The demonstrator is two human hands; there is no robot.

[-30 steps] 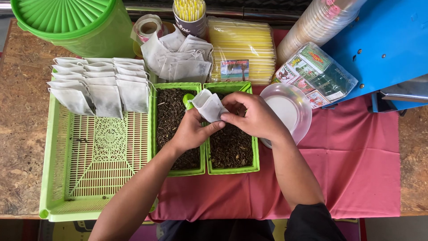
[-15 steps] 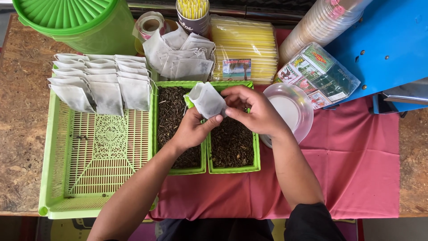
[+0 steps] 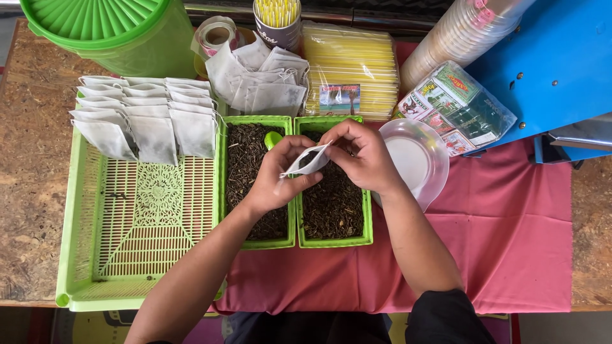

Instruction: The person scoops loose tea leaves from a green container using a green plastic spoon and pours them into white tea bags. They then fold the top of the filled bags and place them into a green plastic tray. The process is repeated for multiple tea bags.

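Filter bag (image 3: 308, 162), small, white and held open at its mouth, sits at the centre of the frame, pinched between both hands above two green trays of dark loose tea. Some dark tea shows inside its opening. The left hand (image 3: 275, 175) grips the bag's lower left side with thumb and fingers, and the right hand (image 3: 362, 155) grasps its upper right edge with curled fingertips. Below them, the left tea tray (image 3: 224, 185) and the right tea tray (image 3: 367, 223) stand side by side, touching, on a pink cloth (image 3: 510, 242) that covers the middle and right of the surface (image 3: 29, 165). A green scoop (image 3: 273, 138) pokes out of the left tray just beside the left hand's thumb.

At the left of the frame lies a large green latticed tray (image 3: 134, 242), with rows of filled white bags (image 3: 143, 118) overlapping along its upper end. A loose heap of empty bags (image 3: 261, 79) lies just above the tea trays. A clear plastic lid (image 3: 417, 159) rests to the right of the right hand, partly under it. Along the top, from left to right, stand a green lidded bucket (image 3: 108, 28), a roll of tape (image 3: 213, 37), a cup of yellow straws (image 3: 277, 19), a pack of yellow straws (image 3: 350, 64), a wrapped bundle of small printed packets (image 3: 459, 105), a stack of cups (image 3: 456, 38) and a blue machine (image 3: 548, 64).
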